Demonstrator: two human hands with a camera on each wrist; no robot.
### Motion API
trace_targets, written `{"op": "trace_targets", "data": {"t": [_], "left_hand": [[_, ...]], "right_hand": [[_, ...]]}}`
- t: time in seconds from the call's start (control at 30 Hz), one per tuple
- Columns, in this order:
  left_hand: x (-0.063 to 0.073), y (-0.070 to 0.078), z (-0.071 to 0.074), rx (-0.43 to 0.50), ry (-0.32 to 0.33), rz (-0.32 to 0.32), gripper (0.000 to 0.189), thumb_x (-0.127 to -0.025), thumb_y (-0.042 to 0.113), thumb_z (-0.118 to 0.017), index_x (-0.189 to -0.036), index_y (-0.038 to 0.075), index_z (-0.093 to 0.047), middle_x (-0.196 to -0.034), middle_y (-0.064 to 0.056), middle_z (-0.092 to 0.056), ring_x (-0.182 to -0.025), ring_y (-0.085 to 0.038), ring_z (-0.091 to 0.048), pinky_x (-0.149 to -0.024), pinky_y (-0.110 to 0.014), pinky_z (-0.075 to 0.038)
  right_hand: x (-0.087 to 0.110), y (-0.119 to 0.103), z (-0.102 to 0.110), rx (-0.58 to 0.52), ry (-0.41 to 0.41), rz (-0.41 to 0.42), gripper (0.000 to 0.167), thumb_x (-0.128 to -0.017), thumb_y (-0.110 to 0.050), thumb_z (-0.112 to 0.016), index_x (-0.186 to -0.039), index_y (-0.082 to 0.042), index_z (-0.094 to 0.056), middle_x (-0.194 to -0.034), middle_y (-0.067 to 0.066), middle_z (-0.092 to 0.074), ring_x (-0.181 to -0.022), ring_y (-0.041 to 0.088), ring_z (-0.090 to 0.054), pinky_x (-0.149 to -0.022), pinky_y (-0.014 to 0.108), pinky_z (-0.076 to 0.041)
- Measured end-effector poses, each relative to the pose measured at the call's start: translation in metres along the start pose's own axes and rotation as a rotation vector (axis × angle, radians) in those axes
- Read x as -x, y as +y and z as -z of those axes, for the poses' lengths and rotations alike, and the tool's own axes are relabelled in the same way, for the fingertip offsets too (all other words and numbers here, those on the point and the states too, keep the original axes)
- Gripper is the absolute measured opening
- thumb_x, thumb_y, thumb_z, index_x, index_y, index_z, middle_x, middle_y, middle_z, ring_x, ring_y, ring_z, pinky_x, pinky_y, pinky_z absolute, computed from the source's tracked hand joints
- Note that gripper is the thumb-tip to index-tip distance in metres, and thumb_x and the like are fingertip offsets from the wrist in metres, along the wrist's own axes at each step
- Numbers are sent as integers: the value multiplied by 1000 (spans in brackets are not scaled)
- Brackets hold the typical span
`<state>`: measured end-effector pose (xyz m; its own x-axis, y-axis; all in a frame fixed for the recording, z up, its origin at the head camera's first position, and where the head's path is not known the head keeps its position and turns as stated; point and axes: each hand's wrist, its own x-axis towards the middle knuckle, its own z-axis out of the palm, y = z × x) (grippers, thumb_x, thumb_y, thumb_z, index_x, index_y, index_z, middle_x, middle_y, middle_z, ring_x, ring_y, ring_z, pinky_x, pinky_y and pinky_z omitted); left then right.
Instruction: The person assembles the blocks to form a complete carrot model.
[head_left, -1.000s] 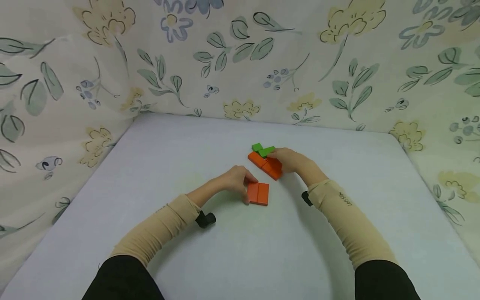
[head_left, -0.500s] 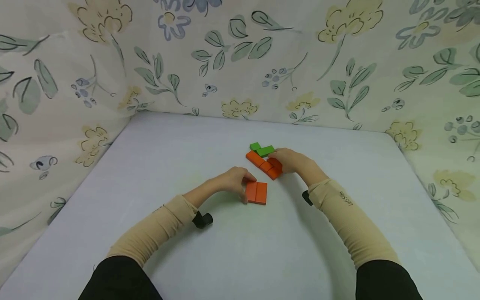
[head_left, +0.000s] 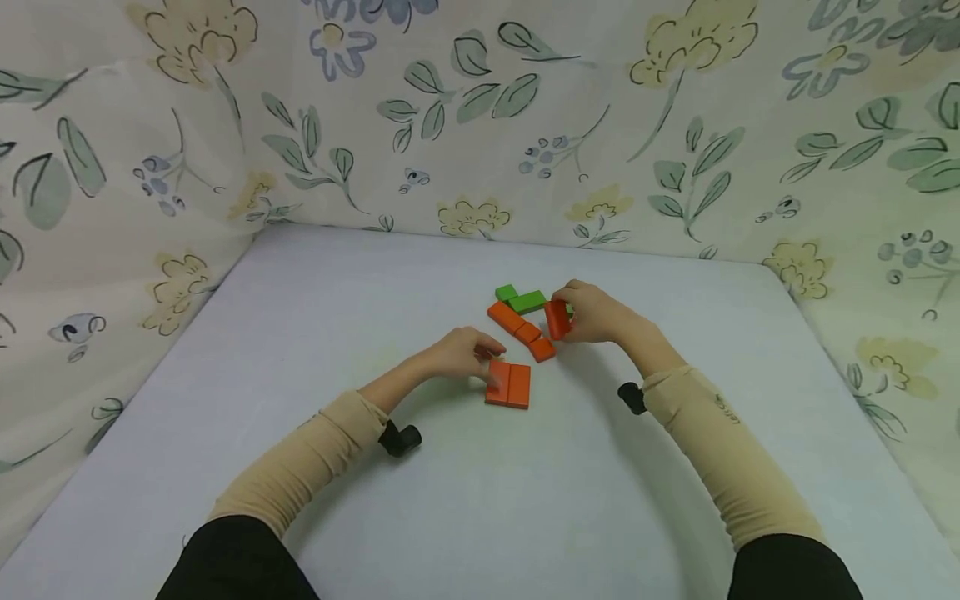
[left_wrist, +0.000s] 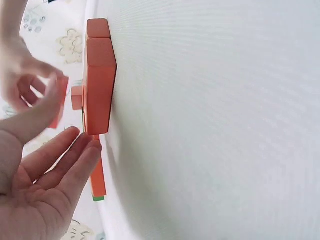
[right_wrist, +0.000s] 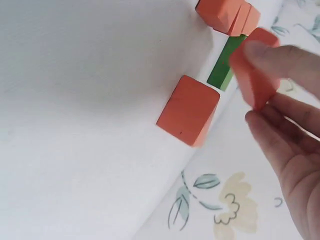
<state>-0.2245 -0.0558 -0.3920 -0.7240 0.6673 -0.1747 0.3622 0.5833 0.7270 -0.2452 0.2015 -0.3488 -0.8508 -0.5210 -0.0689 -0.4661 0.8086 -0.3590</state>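
My right hand (head_left: pixel 597 314) pinches an orange block (head_left: pixel 557 320) between thumb and fingers, held up off the table. The right wrist view shows that lifted block (right_wrist: pixel 256 75) beside the fingertips. Two orange blocks (head_left: pixel 519 387) lie side by side in front of my left hand (head_left: pixel 459 354). In the left wrist view, the left fingers (left_wrist: pixel 75 175) are loosely extended, tips right at the near end of an orange block (left_wrist: pixel 100 85); the thumb stands apart. Behind the pair, several orange blocks (head_left: pixel 507 317) form a slanting row.
Green blocks (head_left: pixel 528 302) lie behind the orange row; another bit of green shows past the right hand's block. The white table (head_left: pixel 337 292) meets a floral cloth (head_left: pixel 420 167) at the back and sides.
The right hand has lifted an orange block from the row's right end and tilted it up. The left fingers have loosened and risen from the pair's left side.
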Motion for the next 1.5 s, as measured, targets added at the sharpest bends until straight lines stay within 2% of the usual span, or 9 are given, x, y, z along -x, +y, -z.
{"op": "trace_targets", "data": {"t": [0.13, 0.3, 0.47, 0.6, 1.0, 1.5], "left_hand": [[-1, -6, 0, 113, 66, 23, 36, -87, 9, -73, -120, -2, -67, -116, -11, -68, -107, -22, -61, -92, -33, -47], [-1, -7, -2, 165, 101, 70, 31, -87, 11, -73, -116, -1, -70, -112, -9, -70, -104, -20, -61, -89, -31, -47], [-1, -6, -3, 201, 111, 118, 28, -88, 12, -73, -114, 2, -72, -111, -7, -71, -100, -17, -59, -83, -27, -47], [-2, -6, -4, 203, 120, 133, 25, -88, 12, -73, -111, 3, -73, -109, -6, -71, -96, -16, -58, -78, -25, -46], [-6, -4, -9, 150, 135, 138, 22, -88, 8, -72, -108, 1, -74, -105, -8, -72, -92, -16, -59, -74, -23, -46], [-8, -3, -11, 139, 125, 127, 20, -87, 4, -71, -106, -1, -74, -101, -9, -73, -85, -14, -60, -69, -21, -46]], "right_hand": [[18, 2, -6, -123, -6, 56, 53, -73, -4, -80, -120, 8, -58, -115, 19, -60, -105, 35, -57, -88, 45, -51], [38, -1, -17, -300, -74, 80, 53, -74, -4, -82, -121, 6, -58, -118, 15, -62, -112, 33, -57, -93, 45, -48], [48, -8, -25, -344, -85, 82, 56, -73, -7, -83, -121, 6, -59, -119, 15, -62, -112, 33, -58, -93, 42, -49], [52, -14, -31, -335, -71, 76, 57, -71, -8, -85, -120, 7, -61, -117, 15, -63, -109, 33, -60, -91, 42, -50], [54, -24, -42, -192, -62, 60, 59, -68, -17, -89, -117, 5, -65, -106, 10, -66, -99, 28, -61, -87, 42, -51], [49, -35, -46, -114, -84, 25, 59, -70, -18, -87, -117, 8, -64, -96, 7, -64, -87, 22, -56, -79, 37, -50]]}}
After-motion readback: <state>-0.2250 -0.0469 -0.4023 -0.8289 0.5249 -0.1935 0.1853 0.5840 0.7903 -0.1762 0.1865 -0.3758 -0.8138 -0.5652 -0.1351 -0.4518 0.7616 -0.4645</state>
